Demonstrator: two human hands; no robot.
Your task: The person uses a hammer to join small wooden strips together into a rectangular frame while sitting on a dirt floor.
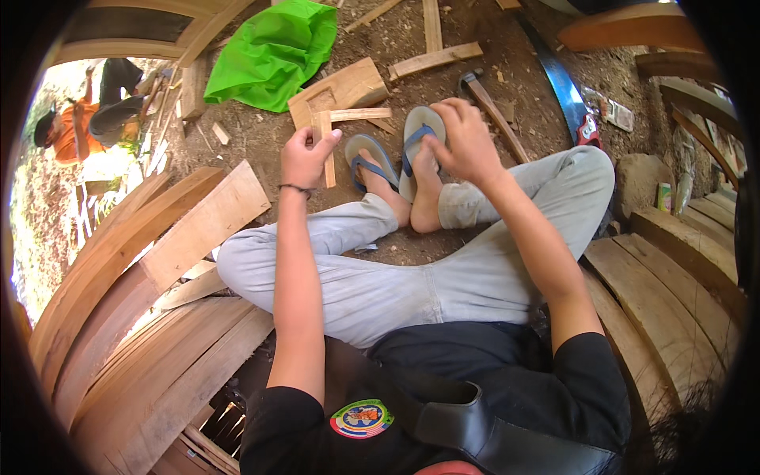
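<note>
My left hand point(305, 162) is closed around a wooden L-shaped square point(323, 127), its thumb along one arm; the other arm points right, above the feet. Beneath and beyond it lies a light wooden block point(342, 89) with a hollow cut into its face. My right hand point(473, 146) is over the right flip-flop point(417, 123), fingers bent with thumb and fingers apart; the fingertips seem to touch the sole's edge. No tool shows in that hand. Just past it a hammer point(499, 117) lies on the ground, head pointing away.
A handsaw point(564, 95) with a blue blade lies at right. A bright green sheet point(277, 51) and wood offcuts point(435, 61) are on the dirt floor ahead. Planks point(182, 237) crowd the left; boards point(657, 301) stand close on the right. Another person point(75, 131) is at far left.
</note>
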